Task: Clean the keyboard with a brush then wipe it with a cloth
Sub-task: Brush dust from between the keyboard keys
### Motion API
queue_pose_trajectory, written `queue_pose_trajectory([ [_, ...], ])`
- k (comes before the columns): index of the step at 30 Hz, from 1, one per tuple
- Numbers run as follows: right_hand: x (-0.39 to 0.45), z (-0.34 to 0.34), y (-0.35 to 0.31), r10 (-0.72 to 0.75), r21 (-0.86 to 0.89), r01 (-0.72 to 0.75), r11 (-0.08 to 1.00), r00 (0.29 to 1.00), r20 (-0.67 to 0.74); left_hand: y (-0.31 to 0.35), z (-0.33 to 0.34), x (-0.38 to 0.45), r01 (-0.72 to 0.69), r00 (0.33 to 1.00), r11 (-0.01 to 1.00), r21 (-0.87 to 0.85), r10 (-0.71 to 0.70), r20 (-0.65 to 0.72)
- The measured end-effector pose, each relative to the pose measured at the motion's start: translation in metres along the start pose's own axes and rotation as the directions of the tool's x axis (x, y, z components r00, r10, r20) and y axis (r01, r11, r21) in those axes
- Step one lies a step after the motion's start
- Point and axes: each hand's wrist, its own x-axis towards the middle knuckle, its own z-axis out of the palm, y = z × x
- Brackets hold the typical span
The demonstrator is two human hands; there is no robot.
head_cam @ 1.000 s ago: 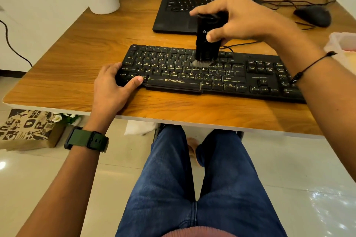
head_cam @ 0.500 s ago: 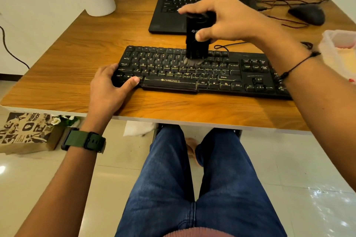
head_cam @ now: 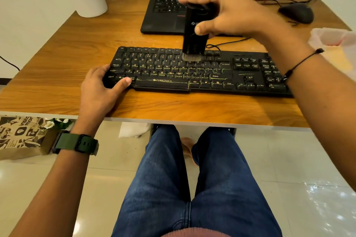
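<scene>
brush — upright in right-hand fingers | bristles on keyboard

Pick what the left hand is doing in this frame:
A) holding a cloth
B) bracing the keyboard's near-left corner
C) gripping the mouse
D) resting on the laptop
B: the left hand rests on the keyboard's near-left corner, thumb on its front edge, while the right hand holds the brush.

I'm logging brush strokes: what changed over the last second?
The right hand swept the brush up the keyboard, from the middle letter rows to the number row. The left hand stayed clamped on the keyboard's near-left corner; the keyboard itself did not visibly shift.
</scene>
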Motion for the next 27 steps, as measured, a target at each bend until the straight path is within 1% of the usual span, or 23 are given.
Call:
queue_pose_trajectory([
  [4, 0.006, 0.010, 0.002, 0.001, -0.060, 0.002, 0.998, 0.999, 0.054, 0.000, 0.001, 0.000, 0.005, 1.000, 1.000, 0.006, -0.005, 0.002],
  [9, -0.013, -0.014, 0.016, 0.065, -0.162, -0.052, 0.985, 0.995, 0.074, -0.001, 0.001, 0.001, -0.008, 1.000, 1.000, 0.010, 0.008, -0.004],
  [11, -0.018, -0.023, 0.019, 0.096, -0.162, -0.082, 0.983, 0.992, 0.078, -0.001, 0.001, 0.001, -0.004, 1.000, 1.000, 0.008, 0.004, -0.002],
  [13, -0.018, -0.027, 0.017, 0.096, -0.166, -0.086, 0.982, 0.994, 0.055, -0.001, 0.001, 0.001, -0.002, 1.000, 1.000, 0.004, 0.002, -0.002],
  [17, -0.007, -0.017, 0.004, 0.020, -0.115, -0.019, 0.993, 1.000, 0.004, 0.000, 0.001, 0.001, 0.011, 1.000, 1.000, -0.008, -0.011, 0.003],
  [20, 0.000, -0.006, 0.003, -0.004, -0.123, 0.008, 0.992, 0.999, 0.039, -0.001, 0.000, 0.000, 0.001, 1.000, 1.000, -0.017, -0.001, 0.005],
  [23, -0.005, -0.006, 0.011, 0.023, -0.144, -0.015, 0.989, 0.998, 0.053, -0.002, 0.000, 0.000, -0.014, 1.000, 1.000, -0.010, 0.014, 0.004],
  [27, -0.023, -0.022, 0.029, 0.122, -0.067, -0.118, 0.991, 0.991, 0.048, -0.004, 0.000, 0.002, -0.013, 1.000, 1.000, 0.006, 0.013, 0.009],
])
